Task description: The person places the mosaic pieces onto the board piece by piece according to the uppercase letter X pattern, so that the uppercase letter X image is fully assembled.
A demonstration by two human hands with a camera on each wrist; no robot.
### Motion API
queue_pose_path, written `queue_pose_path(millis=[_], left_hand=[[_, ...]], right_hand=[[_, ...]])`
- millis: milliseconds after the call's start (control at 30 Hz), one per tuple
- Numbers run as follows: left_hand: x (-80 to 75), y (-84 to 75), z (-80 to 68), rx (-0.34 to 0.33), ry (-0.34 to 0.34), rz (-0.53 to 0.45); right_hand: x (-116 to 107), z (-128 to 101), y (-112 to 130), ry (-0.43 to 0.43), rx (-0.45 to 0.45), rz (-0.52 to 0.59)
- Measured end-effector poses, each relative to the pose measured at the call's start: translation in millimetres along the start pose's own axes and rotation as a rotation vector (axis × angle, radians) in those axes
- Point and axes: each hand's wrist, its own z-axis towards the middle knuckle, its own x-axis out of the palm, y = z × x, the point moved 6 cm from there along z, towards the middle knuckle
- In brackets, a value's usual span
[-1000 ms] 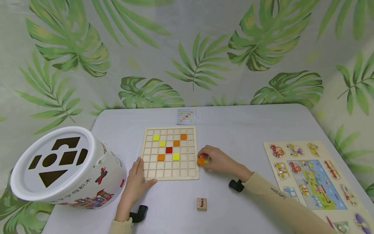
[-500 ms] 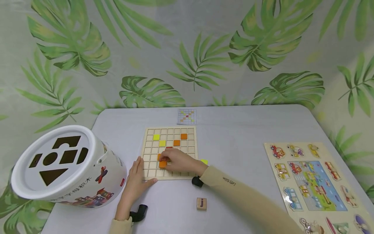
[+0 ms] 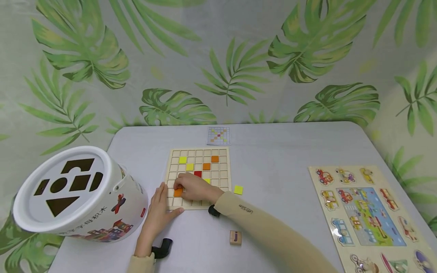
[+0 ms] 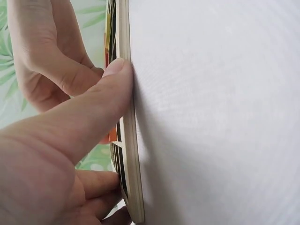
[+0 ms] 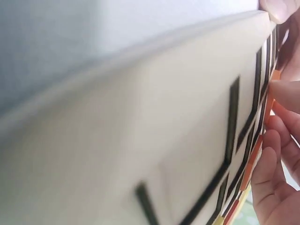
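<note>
A wooden grid board (image 3: pixel 222 197) lies on the table, bearing several square tiles, among them a red tile (image 3: pixel 198 174) at its middle and a yellow tile (image 3: pixel 183 160) near the back left. My right hand (image 3: pixel 195 186) pinches an orange tile (image 3: pixel 178 192) over the front left cells. In the right wrist view the orange tile (image 5: pixel 272 101) stands between thumb and fingers at the grid. My left hand (image 3: pixel 157 210) rests at the board's front left corner, fingers along the left side. Its thumb (image 4: pixel 101 96) presses the front edge in the left wrist view.
One loose yellow tile (image 3: pixel 238 190) lies right of the board. Behind it is a small pattern card (image 3: pixel 218 135). A wooden letter block (image 3: pixel 235 237) sits in front, a white bucket (image 3: pixel 129 212) at left, a picture puzzle (image 3: pixel 327 223) at right.
My right hand has brought the orange tile from right of the board leftward over it, to the front left cells. The yellow tile stays behind on the table. My left hand has not moved.
</note>
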Motion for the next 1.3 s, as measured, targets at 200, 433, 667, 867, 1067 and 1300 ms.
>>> queue_pose_path(millis=[200, 433, 667, 867, 1067, 1300], left_hand=[[-0.2, -0.5, 0.0, 0.001, -0.002, -0.001], [-0.3, -0.4, 0.2, 0.011, -0.005, -0.002], [0.4, -0.1, 0.3, 0.005, -0.006, -0.008], [1.0, 0.2, 0.4, -0.01, -0.007, -0.017], [1.0, 2.1, -1.0, -0.022, 0.002, -0.014], [1.7, 0.5, 0.1, -0.008, -0.007, -0.008]], right_hand=[[-0.8, 1.5, -0.4, -0.003, 0.043, 0.0], [-3.0, 0.1, -0.7, 0.001, 0.049, 0.015], [-32.7, -33.0, -24.5, -0.065, 0.054, 0.241], [-58.1, -91.9, -70.7, -0.174, 0.112, 0.304], [-56.3, -140.3, -102.7, -0.158, 0.187, 0.265], [-49.3, -154.7, -106.8, -0.154, 0.176, 0.184]])
